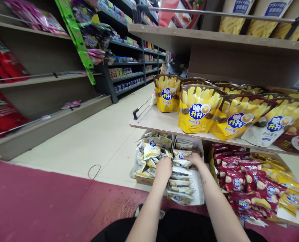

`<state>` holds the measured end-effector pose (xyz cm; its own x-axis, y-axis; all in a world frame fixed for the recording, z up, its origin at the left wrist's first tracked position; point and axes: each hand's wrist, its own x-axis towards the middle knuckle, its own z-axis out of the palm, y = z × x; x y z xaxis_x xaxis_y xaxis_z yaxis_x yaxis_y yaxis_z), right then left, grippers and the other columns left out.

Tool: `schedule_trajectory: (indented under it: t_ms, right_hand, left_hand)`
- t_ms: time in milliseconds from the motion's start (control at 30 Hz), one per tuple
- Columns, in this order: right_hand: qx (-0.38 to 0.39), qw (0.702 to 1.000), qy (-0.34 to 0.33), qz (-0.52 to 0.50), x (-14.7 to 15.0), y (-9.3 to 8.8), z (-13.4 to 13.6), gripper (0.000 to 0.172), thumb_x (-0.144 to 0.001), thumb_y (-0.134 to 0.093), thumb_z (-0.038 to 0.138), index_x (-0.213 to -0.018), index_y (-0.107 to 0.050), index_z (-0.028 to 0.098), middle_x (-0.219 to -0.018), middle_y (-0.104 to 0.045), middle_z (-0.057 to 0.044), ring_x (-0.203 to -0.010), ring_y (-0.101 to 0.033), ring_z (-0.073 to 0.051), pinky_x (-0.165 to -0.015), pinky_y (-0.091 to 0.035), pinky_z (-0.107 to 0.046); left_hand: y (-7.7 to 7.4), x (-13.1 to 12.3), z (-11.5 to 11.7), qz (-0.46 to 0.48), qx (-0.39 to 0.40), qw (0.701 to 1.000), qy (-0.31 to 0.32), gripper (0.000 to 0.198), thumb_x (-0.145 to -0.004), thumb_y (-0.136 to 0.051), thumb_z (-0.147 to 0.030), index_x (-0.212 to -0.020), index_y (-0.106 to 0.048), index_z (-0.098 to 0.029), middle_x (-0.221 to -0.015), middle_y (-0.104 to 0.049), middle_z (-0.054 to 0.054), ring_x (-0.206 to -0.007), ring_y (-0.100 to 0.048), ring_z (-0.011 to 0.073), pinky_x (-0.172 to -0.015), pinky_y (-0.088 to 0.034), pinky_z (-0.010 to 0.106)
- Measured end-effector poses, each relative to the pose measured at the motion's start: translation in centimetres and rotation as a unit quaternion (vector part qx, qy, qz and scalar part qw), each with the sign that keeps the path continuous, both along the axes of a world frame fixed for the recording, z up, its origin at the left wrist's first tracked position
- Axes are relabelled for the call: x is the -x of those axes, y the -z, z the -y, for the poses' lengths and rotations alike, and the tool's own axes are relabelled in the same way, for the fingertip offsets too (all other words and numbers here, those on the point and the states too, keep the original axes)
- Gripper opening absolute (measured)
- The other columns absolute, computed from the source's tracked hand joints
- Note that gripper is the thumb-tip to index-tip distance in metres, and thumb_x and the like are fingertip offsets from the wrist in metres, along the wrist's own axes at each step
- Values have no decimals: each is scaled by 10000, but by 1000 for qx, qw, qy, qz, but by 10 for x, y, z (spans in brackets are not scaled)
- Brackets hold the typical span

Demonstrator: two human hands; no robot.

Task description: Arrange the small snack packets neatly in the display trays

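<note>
My left hand (164, 166) is down at the rim between two open boxes, its fingers curled inward. What it grips there is hidden. My right hand (195, 159) reaches into the middle white box (197, 190), fingers closed about the right end of a small white snack packet (181, 155). Below the hands, more snack packets (181, 183) stand in a row along that box's left side. In the left box (142, 178), small white and yellow packets (151, 150) lie in a loose heap.
Above the boxes, a shelf (149, 121) holds yellow French-fry snack pouches (198, 109). Red and yellow packets (250, 181) fill a box at right. A higher shelf (159, 30) overhangs. A wire loop (94, 171) lies on the floor; store shelves (125, 63) stand behind.
</note>
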<state>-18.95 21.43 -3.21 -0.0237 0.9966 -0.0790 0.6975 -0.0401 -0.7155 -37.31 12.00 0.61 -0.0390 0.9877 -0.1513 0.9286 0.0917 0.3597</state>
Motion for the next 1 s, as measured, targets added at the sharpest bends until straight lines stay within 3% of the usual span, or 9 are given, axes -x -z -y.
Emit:
schedule_trajectory:
  t_ms: [233,433,500,600,667,733,833,1000]
  right_hand:
    - [-61,996,-28,52,5,-3,-1,284,-536,-855,281,-794,-744,236,-1028,-742,-63,-1047,-654,-271,-966,-470,-327]
    - [-67,994,5,86,-5,-14,14,455,-524,-855,229,-958,-722,245,-1045,-733,-57,-1014,-662,-261,-888,-490,-308]
    - [-62,993,33,97,-14,-21,22,391,-589,-824,271,-963,-717,233,-1018,-734,-82,-1005,-663,-277,-857,-489,-325]
    - [-34,993,49,103,-24,-24,38,223,-675,-766,381,-780,-726,188,-836,-739,-126,-897,-686,-310,-760,-494,-343]
    - [-4,996,20,86,-23,-20,48,216,-614,-811,362,-704,-721,187,-705,-725,-88,-763,-698,-279,-669,-489,-302]
    - [16,998,-13,58,-17,-13,54,239,-560,-840,273,-762,-736,197,-673,-724,-35,-690,-696,-230,-615,-475,-254]
    - [17,999,-24,27,-6,-2,55,237,-632,-777,192,-866,-740,196,-744,-744,-25,-722,-699,-199,-636,-474,-234]
    - [48,999,-8,-4,-5,6,50,149,-628,-792,231,-755,-730,183,-733,-738,-53,-781,-694,-243,-700,-490,-284]
  left_hand:
    - [1,2,0,2,3,1000,-5,245,-888,-497,-219,-978,-713,-148,-987,-707,163,-996,-669,249,-859,-498,322]
    - [4,4,0,11,-6,1000,-12,235,-883,-511,-252,-973,-710,-165,-982,-712,149,-974,-672,240,-832,-497,309]
    - [4,4,1,15,-11,1000,-15,227,-877,-515,-245,-964,-708,-164,-979,-713,149,-969,-673,239,-829,-496,308]
    - [4,3,1,21,-22,999,-24,216,-871,-510,-216,-940,-704,-150,-959,-713,154,-952,-676,246,-821,-494,311]
    - [3,1,1,28,-37,998,-30,219,-876,-497,-196,-953,-694,-142,-956,-712,153,-953,-675,250,-825,-492,316]
    - [3,-2,2,41,-60,997,-26,245,-891,-485,-194,-1046,-670,-153,-1023,-702,144,-996,-661,243,-855,-483,315]
    - [4,-8,2,69,-94,993,12,309,-891,-513,-192,-1179,-621,-218,-1166,-661,100,-1089,-622,207,-918,-456,282]
    - [11,-13,-1,99,-115,987,58,295,-895,-472,-126,-1114,-648,-216,-1153,-651,81,-1070,-626,189,-929,-451,266]
